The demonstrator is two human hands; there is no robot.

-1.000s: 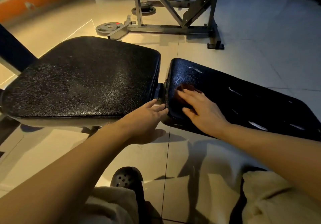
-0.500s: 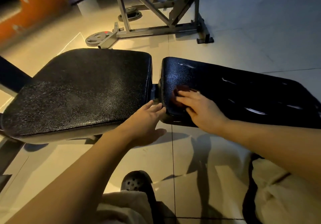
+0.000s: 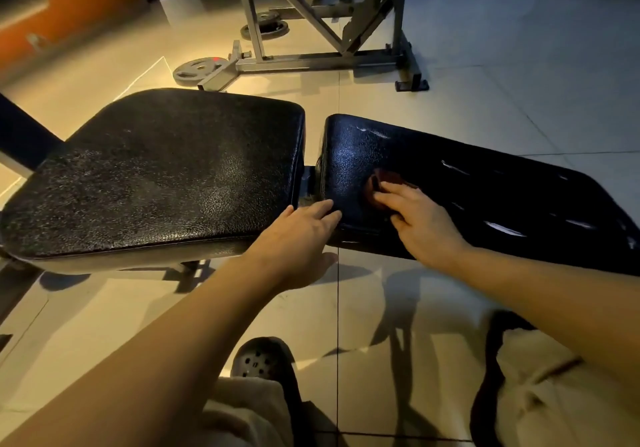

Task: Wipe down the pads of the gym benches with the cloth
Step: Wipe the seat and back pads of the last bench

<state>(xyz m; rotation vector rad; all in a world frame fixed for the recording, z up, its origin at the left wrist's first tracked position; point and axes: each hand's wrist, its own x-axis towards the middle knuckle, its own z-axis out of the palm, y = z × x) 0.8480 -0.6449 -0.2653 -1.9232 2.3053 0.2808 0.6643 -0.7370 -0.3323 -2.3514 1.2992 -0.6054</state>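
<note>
Early on, I'd say: right hand [image 3: 420, 219], fingers flat, presses cloth [image 3: 381, 185] on back pad [image 3: 485, 190]; left hand [image 3: 301, 238] open at pad edge; seat pad [image 3: 156, 176] looks undone.

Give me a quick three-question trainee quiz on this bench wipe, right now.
1. True or false: the right hand presses the cloth on the long pad.
2. The left hand touches: A) the weight plate B) the long pad's near corner C) the shoe
3. Fill in: the square pad lies to the ___ of the long pad.

Key: 1 true; 2 B; 3 left
</note>
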